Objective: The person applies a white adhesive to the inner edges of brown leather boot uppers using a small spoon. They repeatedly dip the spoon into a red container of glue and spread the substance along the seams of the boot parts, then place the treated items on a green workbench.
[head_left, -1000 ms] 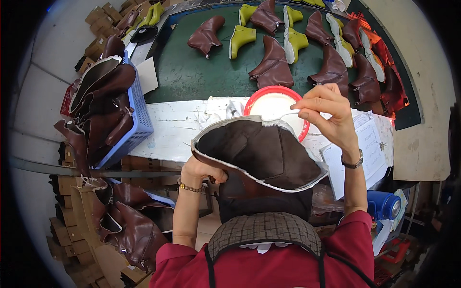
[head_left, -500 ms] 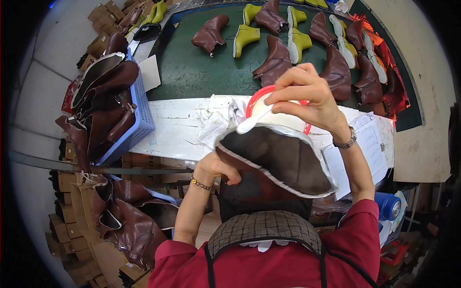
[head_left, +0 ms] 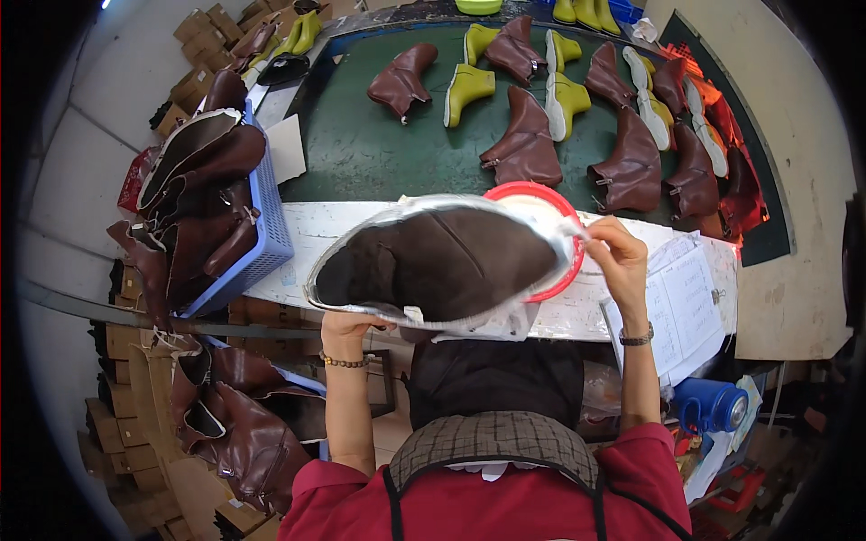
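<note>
I hold a dark brown boot upper [head_left: 442,261] with a pale grey edge flat in front of me, over the white bench [head_left: 316,225]. My left hand [head_left: 347,322] grips its near left edge from below. My right hand [head_left: 613,252] pinches its right tip. Behind the piece a red-rimmed round dish [head_left: 564,200] shows partly on the bench.
A blue basket [head_left: 266,225] of brown uppers stands at the left. Brown boots [head_left: 528,149] and yellow-green lasts [head_left: 469,90] lie on the green belt [head_left: 352,144] beyond. Paper sheets [head_left: 681,302] lie at the right, a blue bottle [head_left: 713,406] below them, more uppers [head_left: 244,433] at lower left.
The upper has swung from a tilted, raised pose to lying flat and wide. My right hand dropped from its top edge to the right tip; my left hand slid further left.
</note>
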Action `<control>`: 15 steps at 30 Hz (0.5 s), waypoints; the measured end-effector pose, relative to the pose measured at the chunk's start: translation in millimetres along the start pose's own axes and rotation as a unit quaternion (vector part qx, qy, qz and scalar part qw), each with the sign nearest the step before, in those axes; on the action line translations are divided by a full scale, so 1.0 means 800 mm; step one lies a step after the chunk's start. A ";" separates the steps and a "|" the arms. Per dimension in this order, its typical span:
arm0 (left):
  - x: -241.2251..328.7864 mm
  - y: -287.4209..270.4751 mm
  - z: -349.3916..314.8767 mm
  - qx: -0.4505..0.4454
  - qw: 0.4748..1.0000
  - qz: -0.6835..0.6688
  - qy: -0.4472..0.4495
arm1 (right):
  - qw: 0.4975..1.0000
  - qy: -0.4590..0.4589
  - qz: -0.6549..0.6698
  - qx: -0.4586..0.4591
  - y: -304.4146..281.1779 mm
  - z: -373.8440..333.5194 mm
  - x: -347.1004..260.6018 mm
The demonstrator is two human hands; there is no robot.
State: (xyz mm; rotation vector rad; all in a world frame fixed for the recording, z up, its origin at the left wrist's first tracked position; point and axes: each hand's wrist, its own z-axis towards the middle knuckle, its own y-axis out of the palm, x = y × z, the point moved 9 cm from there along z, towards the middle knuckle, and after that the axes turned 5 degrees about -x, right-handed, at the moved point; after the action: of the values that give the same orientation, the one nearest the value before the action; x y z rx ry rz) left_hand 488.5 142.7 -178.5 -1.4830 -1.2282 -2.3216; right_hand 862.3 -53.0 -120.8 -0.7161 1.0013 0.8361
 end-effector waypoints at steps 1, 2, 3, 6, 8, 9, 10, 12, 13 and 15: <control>0.003 -0.005 0.003 0.048 0.997 0.041 -0.044 | 0.999 0.018 0.040 0.033 -0.013 -0.007 0.028; 0.004 -0.009 0.007 0.091 0.989 0.074 -0.094 | 0.995 0.059 0.055 0.061 -0.028 -0.016 0.058; 0.006 -0.029 0.011 0.127 0.974 0.129 -0.138 | 0.988 0.099 0.072 0.089 -0.041 -0.027 0.091; 0.055 -0.034 0.055 0.203 0.892 0.386 -0.118 | 0.967 0.178 0.102 0.152 -0.061 -0.066 0.154; 0.070 -0.046 0.086 0.217 0.864 0.454 -0.018 | 0.955 0.185 0.113 0.201 -0.065 -0.085 0.178; 0.069 -0.070 0.103 0.225 0.831 0.508 0.011 | 0.952 0.181 0.130 0.209 -0.067 -0.085 0.181; 0.075 -0.069 0.120 0.232 0.784 0.570 0.084 | 0.948 0.180 0.147 0.220 -0.070 -0.088 0.184; 0.072 -0.072 0.155 0.241 0.727 0.623 0.159 | 0.941 0.181 0.164 0.232 -0.070 -0.090 0.186; 0.068 -0.083 0.173 0.243 0.694 0.655 0.171 | 0.943 0.181 0.158 0.231 -0.070 -0.090 0.186; 0.052 -0.109 0.210 0.248 0.626 0.714 0.192 | 0.945 0.182 0.143 0.230 -0.071 -0.090 0.187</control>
State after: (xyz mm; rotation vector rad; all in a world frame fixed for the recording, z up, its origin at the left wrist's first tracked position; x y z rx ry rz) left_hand 542.1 327.9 -162.5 -0.9357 -0.1774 -0.9249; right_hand 924.6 -101.3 -277.3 -0.3277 1.5983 0.6887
